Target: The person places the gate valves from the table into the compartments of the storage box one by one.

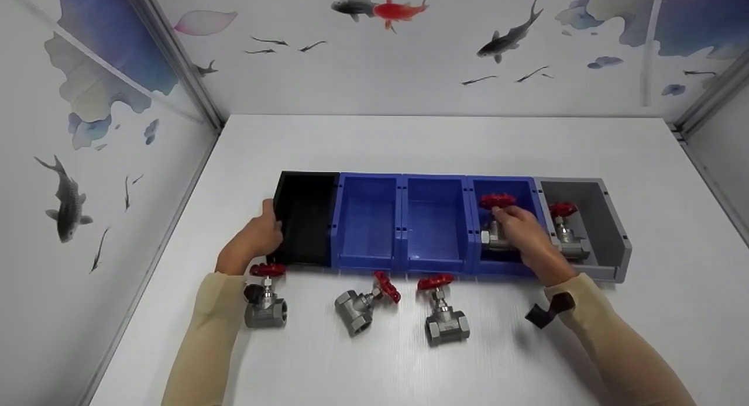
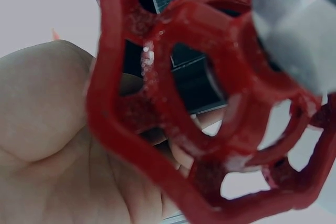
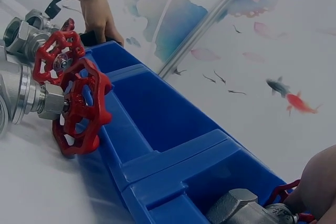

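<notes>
My right hand (image 1: pixel 529 239) grips a gate valve (image 1: pixel 492 237) by its neck, just below the red handwheel, inside the rightmost blue bin (image 1: pixel 474 260). In the right wrist view the steel body of this valve (image 3: pixel 236 208) lies low in the bin, and the fingers are partly cut off. At the row's other end, my left hand (image 1: pixel 253 242) holds the left wall of the black bin (image 1: pixel 304 219), thumb at the rim. Close in front of that wrist stands another valve (image 1: pixel 267 312), whose red handwheel (image 2: pixel 118 119) hides much of the left hand in the left wrist view.
Two more blue bins (image 1: pixel 368 219) sit between the black bin and the held valve's bin. A grey bin (image 1: pixel 617 242) at the right end contains a valve (image 1: pixel 566 236). Two further valves, a tilted one (image 1: pixel 357 312) and an upright one (image 1: pixel 446 324), are before the row.
</notes>
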`<state>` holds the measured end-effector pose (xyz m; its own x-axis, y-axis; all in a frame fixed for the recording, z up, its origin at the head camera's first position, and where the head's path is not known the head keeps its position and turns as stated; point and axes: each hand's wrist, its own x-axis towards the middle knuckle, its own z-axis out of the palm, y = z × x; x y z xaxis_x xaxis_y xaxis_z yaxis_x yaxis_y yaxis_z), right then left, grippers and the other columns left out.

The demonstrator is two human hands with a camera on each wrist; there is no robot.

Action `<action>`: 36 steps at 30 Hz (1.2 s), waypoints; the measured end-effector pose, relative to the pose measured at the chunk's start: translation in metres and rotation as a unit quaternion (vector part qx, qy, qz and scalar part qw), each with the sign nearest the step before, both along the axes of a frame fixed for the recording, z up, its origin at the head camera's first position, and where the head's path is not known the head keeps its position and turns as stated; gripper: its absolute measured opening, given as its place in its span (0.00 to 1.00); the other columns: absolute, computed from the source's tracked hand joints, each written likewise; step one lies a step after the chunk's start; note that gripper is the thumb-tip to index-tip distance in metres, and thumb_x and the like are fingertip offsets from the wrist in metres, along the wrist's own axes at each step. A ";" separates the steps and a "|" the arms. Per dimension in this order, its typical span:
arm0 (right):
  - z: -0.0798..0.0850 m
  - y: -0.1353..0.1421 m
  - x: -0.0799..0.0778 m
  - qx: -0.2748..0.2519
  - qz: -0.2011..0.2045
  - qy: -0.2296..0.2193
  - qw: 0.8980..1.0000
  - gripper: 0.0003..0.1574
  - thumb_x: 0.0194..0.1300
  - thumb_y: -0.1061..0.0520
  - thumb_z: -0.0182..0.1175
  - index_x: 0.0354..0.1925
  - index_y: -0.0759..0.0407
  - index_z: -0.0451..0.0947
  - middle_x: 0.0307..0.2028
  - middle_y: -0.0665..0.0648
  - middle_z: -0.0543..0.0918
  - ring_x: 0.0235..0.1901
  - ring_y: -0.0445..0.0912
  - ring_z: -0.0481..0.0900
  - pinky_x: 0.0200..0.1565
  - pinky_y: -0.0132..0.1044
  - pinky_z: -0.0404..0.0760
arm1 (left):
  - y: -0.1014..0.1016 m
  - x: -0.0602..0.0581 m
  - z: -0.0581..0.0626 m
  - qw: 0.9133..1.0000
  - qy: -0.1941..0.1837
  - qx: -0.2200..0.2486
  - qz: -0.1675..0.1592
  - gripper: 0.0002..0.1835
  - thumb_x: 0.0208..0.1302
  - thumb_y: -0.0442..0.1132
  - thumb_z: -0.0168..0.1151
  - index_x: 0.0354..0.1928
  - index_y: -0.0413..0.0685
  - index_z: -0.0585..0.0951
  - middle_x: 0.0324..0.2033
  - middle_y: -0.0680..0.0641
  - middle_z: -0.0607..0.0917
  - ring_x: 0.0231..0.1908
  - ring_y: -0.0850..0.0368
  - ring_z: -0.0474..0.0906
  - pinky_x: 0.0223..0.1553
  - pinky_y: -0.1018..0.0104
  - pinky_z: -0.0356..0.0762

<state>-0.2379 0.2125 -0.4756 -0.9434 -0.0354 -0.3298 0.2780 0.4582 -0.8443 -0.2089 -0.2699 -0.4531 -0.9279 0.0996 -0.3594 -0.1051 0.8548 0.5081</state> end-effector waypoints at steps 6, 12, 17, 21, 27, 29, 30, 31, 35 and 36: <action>-0.003 -0.001 -0.001 0.007 0.003 -0.004 1.000 0.34 0.79 0.42 0.41 0.61 0.70 0.66 0.39 0.55 0.70 0.40 0.49 0.68 0.44 0.41 0.67 | 0.000 0.000 -0.001 1.000 -0.001 -0.001 0.002 0.30 0.77 0.35 0.35 0.72 0.32 0.38 0.31 0.36 0.79 0.31 0.46 0.75 0.42 0.51 0.72; -0.005 -0.001 -0.001 0.008 -0.003 -0.008 1.000 0.34 0.78 0.41 0.42 0.62 0.70 0.66 0.42 0.56 0.71 0.42 0.49 0.68 0.45 0.40 0.67 | 0.000 0.000 -0.002 1.000 0.002 -0.001 -0.001 0.30 0.77 0.35 0.35 0.72 0.31 0.39 0.31 0.35 0.80 0.31 0.46 0.75 0.41 0.51 0.72; -0.007 0.000 -0.002 0.006 0.002 -0.011 1.000 0.35 0.79 0.41 0.41 0.64 0.70 0.64 0.42 0.57 0.72 0.43 0.50 0.69 0.48 0.42 0.67 | 0.000 0.000 -0.002 1.000 0.001 -0.004 -0.002 0.30 0.78 0.35 0.34 0.73 0.33 0.38 0.32 0.34 0.80 0.31 0.47 0.75 0.42 0.51 0.72; -0.009 0.000 -0.003 0.003 0.001 -0.012 1.000 0.34 0.79 0.42 0.41 0.64 0.69 0.64 0.41 0.56 0.71 0.42 0.49 0.69 0.48 0.42 0.67 | 0.000 0.000 -0.002 1.000 -0.003 -0.006 0.000 0.29 0.78 0.35 0.35 0.72 0.33 0.39 0.30 0.37 0.79 0.30 0.48 0.74 0.41 0.52 0.72; -0.012 -0.001 -0.003 -0.007 -0.008 -0.007 1.000 0.29 0.79 0.43 0.43 0.57 0.68 0.67 0.34 0.52 0.72 0.34 0.45 0.70 0.40 0.38 0.69 | 0.001 0.000 0.000 1.000 -0.004 -0.003 0.003 0.29 0.78 0.35 0.35 0.72 0.33 0.40 0.31 0.36 0.79 0.30 0.47 0.74 0.40 0.52 0.72; -0.012 -0.001 -0.003 -0.007 -0.008 -0.005 1.000 0.29 0.79 0.43 0.43 0.56 0.68 0.67 0.33 0.52 0.72 0.32 0.44 0.70 0.39 0.38 0.69 | 0.000 0.000 0.001 1.000 -0.003 -0.001 0.003 0.28 0.78 0.35 0.35 0.72 0.33 0.41 0.31 0.36 0.79 0.30 0.47 0.74 0.40 0.52 0.71; -0.012 -0.001 -0.003 -0.006 -0.008 -0.003 1.000 0.29 0.79 0.43 0.43 0.56 0.68 0.67 0.33 0.52 0.73 0.33 0.44 0.70 0.39 0.38 0.69 | 0.000 0.000 0.001 1.000 -0.003 -0.001 0.004 0.28 0.78 0.36 0.35 0.72 0.34 0.41 0.31 0.37 0.79 0.30 0.47 0.74 0.39 0.52 0.71; -0.012 -0.001 -0.003 -0.005 -0.007 -0.001 1.000 0.29 0.78 0.43 0.43 0.56 0.68 0.68 0.33 0.51 0.73 0.33 0.44 0.70 0.39 0.38 0.69 | 0.000 0.000 0.001 1.000 -0.002 -0.001 0.004 0.28 0.78 0.36 0.35 0.72 0.34 0.41 0.31 0.37 0.78 0.30 0.47 0.74 0.39 0.53 0.71; -0.012 -0.001 -0.003 -0.004 -0.006 -0.002 1.000 0.28 0.78 0.43 0.43 0.54 0.67 0.68 0.33 0.52 0.73 0.34 0.45 0.70 0.40 0.39 0.68 | 0.000 0.000 0.000 1.000 -0.005 0.000 0.004 0.28 0.78 0.36 0.34 0.72 0.34 0.40 0.30 0.38 0.78 0.30 0.47 0.74 0.39 0.53 0.71; -0.012 -0.001 -0.003 -0.004 -0.006 -0.002 1.000 0.27 0.78 0.43 0.43 0.53 0.66 0.68 0.33 0.51 0.73 0.34 0.45 0.70 0.40 0.39 0.68 | 0.000 0.000 0.000 1.000 -0.005 -0.002 0.004 0.28 0.78 0.36 0.34 0.72 0.34 0.40 0.30 0.38 0.78 0.30 0.47 0.74 0.39 0.53 0.71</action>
